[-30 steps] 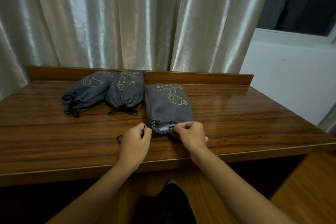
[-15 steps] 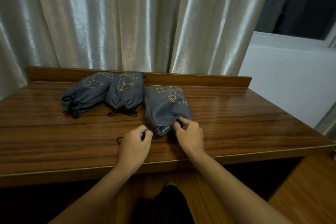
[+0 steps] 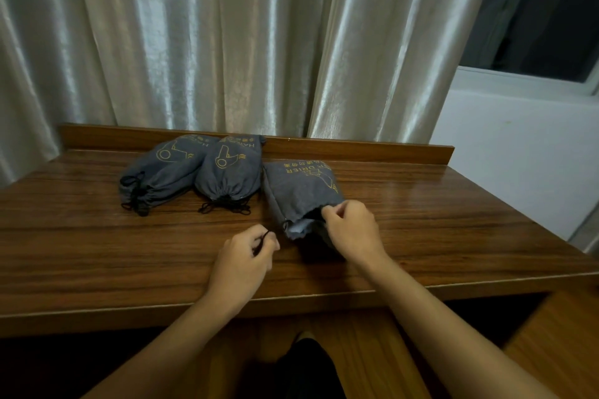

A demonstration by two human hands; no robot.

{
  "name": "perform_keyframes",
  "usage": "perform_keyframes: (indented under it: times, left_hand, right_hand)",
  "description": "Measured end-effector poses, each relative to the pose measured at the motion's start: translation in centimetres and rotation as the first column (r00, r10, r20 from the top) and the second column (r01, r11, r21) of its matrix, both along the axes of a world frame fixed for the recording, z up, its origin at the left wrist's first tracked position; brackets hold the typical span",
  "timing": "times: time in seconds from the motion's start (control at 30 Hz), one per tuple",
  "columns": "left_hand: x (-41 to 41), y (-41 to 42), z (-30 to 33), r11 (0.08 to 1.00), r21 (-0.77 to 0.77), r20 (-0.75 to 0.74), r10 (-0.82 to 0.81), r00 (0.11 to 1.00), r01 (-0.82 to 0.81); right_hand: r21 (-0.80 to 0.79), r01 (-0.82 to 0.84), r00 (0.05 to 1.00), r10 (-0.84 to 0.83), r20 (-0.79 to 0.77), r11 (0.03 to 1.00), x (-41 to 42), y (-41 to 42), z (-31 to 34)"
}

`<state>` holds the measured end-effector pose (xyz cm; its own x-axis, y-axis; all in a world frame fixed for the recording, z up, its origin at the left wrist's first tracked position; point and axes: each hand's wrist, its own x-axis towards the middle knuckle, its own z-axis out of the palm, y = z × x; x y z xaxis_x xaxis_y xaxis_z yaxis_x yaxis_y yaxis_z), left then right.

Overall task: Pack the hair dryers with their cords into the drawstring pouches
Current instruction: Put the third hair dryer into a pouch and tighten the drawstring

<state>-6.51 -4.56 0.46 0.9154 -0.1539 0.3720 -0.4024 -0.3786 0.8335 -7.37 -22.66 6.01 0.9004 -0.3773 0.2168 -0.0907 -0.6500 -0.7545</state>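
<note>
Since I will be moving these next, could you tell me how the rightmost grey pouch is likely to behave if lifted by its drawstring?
The rightmost pouch looks like soft cloth, so it would probably sag and hang. It bulges as if filled, so it is likely heavy for its size. Its mouth is still loose, so the contents might slip out.

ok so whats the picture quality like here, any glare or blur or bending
Head view: dim, warm indoor light; soft glare streaks on the polished table and sheen on the curtain. Wide-angle bending curves the table edge and the window frame. The left hand is slightly motion-blurred; the pouch the right hand grips stays fairly sharp.
</note>
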Motion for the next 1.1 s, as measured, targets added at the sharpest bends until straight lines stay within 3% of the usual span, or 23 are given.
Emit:
perform_keyframes:
  times: [0.07,0.17,0.27,0.37,0.43,0.53,0.67,0.8,0.9,1.0,1.1]
  left_hand:
    - [0.5,0.8,1.1,0.999,-0.039,-0.082,-0.026,0.996,0.023]
    - [1.0,1.7,3.1,0.992,-0.086,-0.162,-0.102,0.982,0.089]
    - [0.9,2.1,4.6,0.985,-0.132,-0.133,-0.131,0.983,0.113]
    - [0.6,2.1,5.0,0.979,-0.182,-0.099,-0.111,0.989,0.092]
    - [0.3,2.1,4.8,0.974,-0.218,-0.079,-0.085,0.993,0.066]
    - [-0.1,1.9,4.3,0.969,-0.245,-0.036,-0.042,0.998,0.032]
    - [-0.7,2.0,4.4,0.906,-0.422,-0.007,-0.034,0.999,0.028]
    - [-1.4,2.2,4.4,0.831,-0.556,-0.035,-0.03,0.999,0.005]
    - [-1.5,2.9,4.3,0.898,-0.44,0.002,0.01,1.0,-0.008]
    - [-1.3,4.4,5.0,0.995,-0.099,0.145,0.001,0.989,0.013]
    - [-1.3,5.8,6.0,0.98,0.196,0.278,-0.013,0.961,-0.044]
  right_hand:
    - [-0.261,-0.01,0.999,0.02,0.039,0.965,-0.9,-0.7,1.8]
    - [-0.361,-0.005,0.967,0.096,0.237,0.933,-2.0,-0.4,4.2]
    - [-0.255,-0.06,0.859,0.18,0.48,0.965,-2.7,0.2,5.4]
    - [0.0,-0.258,0.836,0.223,0.502,0.966,-3.0,0.5,5.6]
    - [0.089,-0.316,0.835,0.233,0.499,0.944,-3.0,0.6,5.2]
    - [-0.033,-0.301,0.817,0.276,0.507,0.953,-3.2,0.6,4.5]
    - [0.074,-0.52,0.759,0.42,0.497,0.851,-3.7,0.5,3.4]
    - [0.015,-0.524,0.763,0.461,0.453,0.852,-3.6,0.9,2.3]
    - [0.003,-0.492,0.792,0.447,0.415,0.87,-2.9,1.0,2.1]
    - [-0.089,-0.466,0.795,0.46,0.396,0.88,-2.1,1.2,2.4]
    - [-0.175,-0.462,0.765,0.491,0.417,0.869,-0.9,2.0,2.6]
